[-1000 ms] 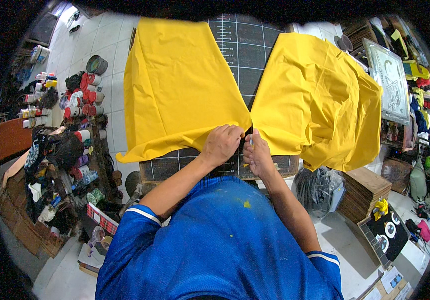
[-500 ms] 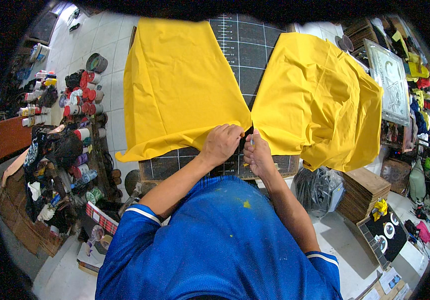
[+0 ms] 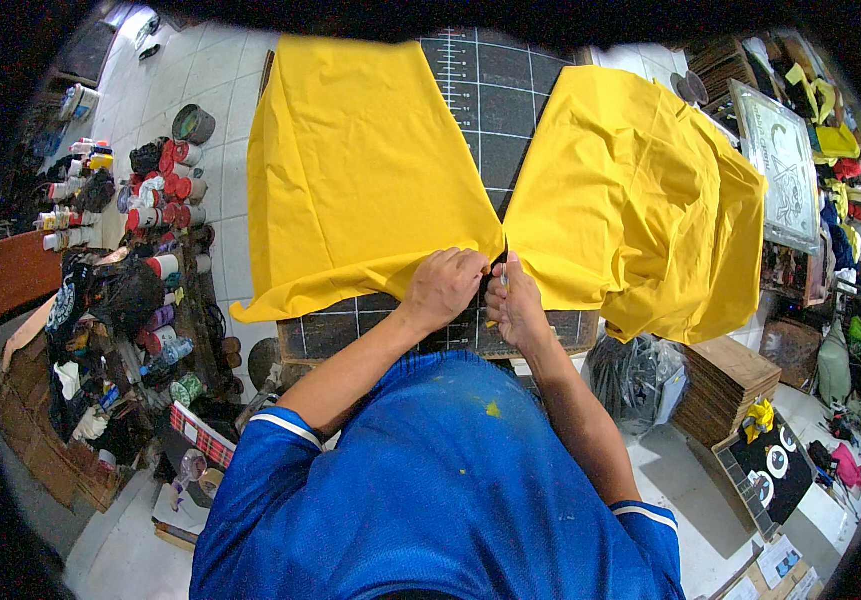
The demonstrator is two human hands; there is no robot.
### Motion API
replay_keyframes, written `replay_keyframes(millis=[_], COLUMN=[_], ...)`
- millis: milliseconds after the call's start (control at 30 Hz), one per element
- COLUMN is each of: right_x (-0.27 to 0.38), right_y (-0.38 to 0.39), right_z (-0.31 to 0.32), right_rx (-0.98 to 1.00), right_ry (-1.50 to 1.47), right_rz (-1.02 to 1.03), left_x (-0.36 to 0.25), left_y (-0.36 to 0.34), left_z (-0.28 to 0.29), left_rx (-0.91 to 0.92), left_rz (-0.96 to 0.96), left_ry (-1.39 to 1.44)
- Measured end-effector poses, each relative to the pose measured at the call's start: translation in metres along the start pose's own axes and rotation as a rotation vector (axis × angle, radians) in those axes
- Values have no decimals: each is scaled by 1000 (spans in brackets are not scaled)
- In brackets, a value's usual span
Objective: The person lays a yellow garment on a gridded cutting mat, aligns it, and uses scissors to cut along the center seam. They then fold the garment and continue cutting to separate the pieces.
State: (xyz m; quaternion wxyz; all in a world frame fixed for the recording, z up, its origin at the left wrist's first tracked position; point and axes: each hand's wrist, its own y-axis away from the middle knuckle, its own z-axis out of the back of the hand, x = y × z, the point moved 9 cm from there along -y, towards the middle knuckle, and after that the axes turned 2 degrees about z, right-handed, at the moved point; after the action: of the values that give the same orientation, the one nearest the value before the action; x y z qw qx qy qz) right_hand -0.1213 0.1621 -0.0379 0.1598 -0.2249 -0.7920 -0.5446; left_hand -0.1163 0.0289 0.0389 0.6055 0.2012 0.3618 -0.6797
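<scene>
Currently, yellow cloth covers much of the gridded black mat, smoother over its left side, rumpled over its right and spilling past that edge. Above the mat's near part, the left hand pinches the cloth's near edge; just beside it, the right hand is curled round a small object, mostly hidden. Stacked cardboard stands right of the mat, red-lidded tubs left of it.

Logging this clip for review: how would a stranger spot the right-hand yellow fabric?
Find the black gridded mat, then the right hand over its near end. Just beyond lies the right yellow fabric section, far more rumpled than the left section.
</scene>
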Motion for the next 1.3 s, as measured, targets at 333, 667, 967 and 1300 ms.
replay_keyframes(millis=[333, 667, 967, 1300], right_x=[1, 0, 3, 1], right_y=[-1, -3, -6, -6], right_z=[0, 0, -1, 3], right_rx=[16, 21, 14, 10], right_ry=[-6, 5, 0, -22], right_rz=[15, 10, 13, -14], left_x=[0, 0, 0, 3], left_y=[-1, -1, -1, 0], left_z=[2, 3, 2, 0], left_rx=[-26, -31, -31, -16], left_rz=[-1, 2, -19, -2], left_ry=[4, 5, 7, 9])
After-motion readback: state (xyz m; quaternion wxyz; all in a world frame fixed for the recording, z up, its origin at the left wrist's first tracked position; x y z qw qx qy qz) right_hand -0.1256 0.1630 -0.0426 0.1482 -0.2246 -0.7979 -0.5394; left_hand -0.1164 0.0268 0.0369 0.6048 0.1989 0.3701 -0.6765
